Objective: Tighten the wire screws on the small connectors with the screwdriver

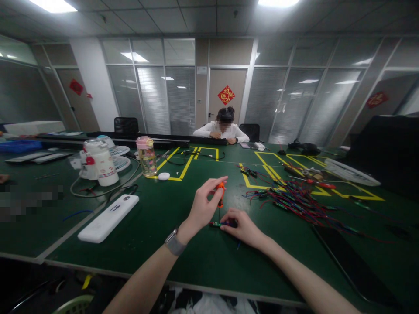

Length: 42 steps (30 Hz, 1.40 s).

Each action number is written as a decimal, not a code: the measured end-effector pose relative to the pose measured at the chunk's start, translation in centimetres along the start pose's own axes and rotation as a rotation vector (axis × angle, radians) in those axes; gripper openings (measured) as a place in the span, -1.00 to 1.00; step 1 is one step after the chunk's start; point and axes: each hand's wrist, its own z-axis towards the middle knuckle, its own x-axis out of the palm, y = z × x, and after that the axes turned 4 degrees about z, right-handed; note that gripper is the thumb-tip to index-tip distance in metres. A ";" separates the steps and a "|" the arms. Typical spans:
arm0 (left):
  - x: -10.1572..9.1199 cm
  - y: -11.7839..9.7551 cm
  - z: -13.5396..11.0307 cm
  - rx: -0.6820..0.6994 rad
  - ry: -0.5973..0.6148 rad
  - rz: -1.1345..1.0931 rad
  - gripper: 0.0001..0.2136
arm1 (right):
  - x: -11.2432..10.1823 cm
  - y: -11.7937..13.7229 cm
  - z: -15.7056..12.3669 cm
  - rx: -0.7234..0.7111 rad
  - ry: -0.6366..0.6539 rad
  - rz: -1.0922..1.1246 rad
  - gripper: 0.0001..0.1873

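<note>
My left hand (206,200) is closed round the orange handle of a screwdriver (221,195), which stands upright with its thin shaft pointing down. The shaft's tip meets a small green circuit board (215,224) lying on the table. My right hand (240,224) pinches the right end of that board, where dark and coloured wires come off it. Part of the board and its wires is hidden behind my right fingers. On my left wrist sits a watch with a grey band (175,242).
To the right lies a tangled heap of wired circuit boards (297,200), with a black phone (350,261) before it. A white power bank (109,218), a white jug (98,163) and a pink-lidded bottle (146,157) stand or lie left. Across the table sits a person (222,126).
</note>
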 end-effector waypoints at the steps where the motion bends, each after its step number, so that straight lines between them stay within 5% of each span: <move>1: 0.0 0.0 0.0 -0.007 0.008 -0.028 -0.70 | 0.0 0.0 0.0 0.001 0.001 -0.001 -0.95; 8: -0.2 0.1 0.2 0.025 -0.093 0.101 -0.80 | 0.0 0.1 -0.1 -0.005 -0.001 0.008 -0.94; 42: -0.3 0.1 0.2 -0.029 -0.035 0.027 -0.73 | 0.0 0.3 0.0 0.028 -0.003 0.003 -0.93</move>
